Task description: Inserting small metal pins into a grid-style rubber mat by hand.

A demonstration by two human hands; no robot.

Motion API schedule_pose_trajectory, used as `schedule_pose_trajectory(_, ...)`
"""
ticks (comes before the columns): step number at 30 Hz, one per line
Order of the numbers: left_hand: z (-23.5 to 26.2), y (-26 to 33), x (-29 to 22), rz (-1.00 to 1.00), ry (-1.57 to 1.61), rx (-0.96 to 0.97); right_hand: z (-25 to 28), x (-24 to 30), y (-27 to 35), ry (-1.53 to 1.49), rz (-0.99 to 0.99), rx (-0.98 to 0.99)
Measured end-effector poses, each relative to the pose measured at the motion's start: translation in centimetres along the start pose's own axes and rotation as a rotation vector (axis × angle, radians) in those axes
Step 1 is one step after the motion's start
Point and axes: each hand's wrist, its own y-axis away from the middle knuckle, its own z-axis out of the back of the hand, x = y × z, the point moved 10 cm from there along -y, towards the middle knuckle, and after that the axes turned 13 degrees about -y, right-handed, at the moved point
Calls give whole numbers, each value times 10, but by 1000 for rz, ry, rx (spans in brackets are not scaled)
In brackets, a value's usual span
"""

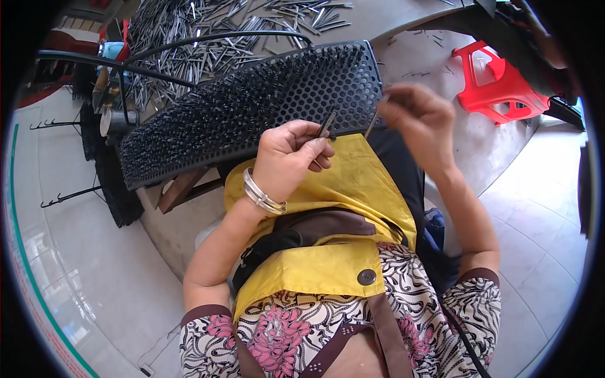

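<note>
Grey tiled floor [94, 283] all round, concrete surface [403, 19] ahead with a loose heap of thin metal rods [189, 38] spread over it. Red plastic stool [498, 82] off to my right.

Black perforated plate [252, 107] lies tilted across my lap edge and the surface, honeycomb holes, most of its left and middle part bristling with inserted pins. Near right corner holes look bare.

Left hand [287, 160]: fingers curled nearly closed, thumb and forefinger pinching a small bunch of dark metal pins [326, 123], tips pointing up toward the plate's near edge. Silver bangles [261, 195] on that wrist.

Right hand [419, 116]: motion-blurred, fingertips pinched on one thin pin [375, 120], held slanted, lower end just beside the plate's near right edge. Can't tell whether it touches the plate.

Yellow apron [353, 189] over my lap under both hands, brown strap across it. Black hooked brackets [69, 195] lie on the floor to my left.
</note>
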Motion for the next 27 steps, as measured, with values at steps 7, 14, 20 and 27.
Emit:
schedule_pose_trajectory(7,-35,10,24,329,534,203,18,37,-47,176,538,-190)
schedule_pose_trajectory(14,-45,15,36,329,591,244,-19,41,-49,545,865,-16)
schedule_pose_trajectory(20,-46,16,40,335,625,236,-41,22,-50,841,833,142)
schedule_pose_trajectory(27,-47,13,34,329,682,248,-37,22,-21,409,319,136)
